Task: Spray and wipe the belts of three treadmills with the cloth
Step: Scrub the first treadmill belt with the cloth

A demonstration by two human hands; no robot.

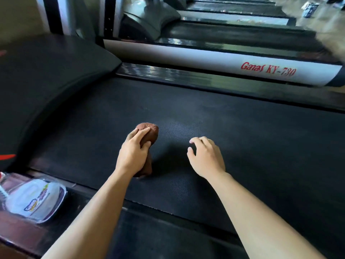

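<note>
Brown cloth [148, 136] bunched under left hand [133, 152], fingers curled round it & pressing it on black treadmill belt [242, 131] near motor cover [46, 75]; right hand [205, 156] hovers beside, fingers loosely bent, holding nothing; spray bottle [35, 200] lies at left rail.

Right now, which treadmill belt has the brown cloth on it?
The nearest belt, before the white rail; the left hand grips the cloth on it. Farther belts show none.
</note>
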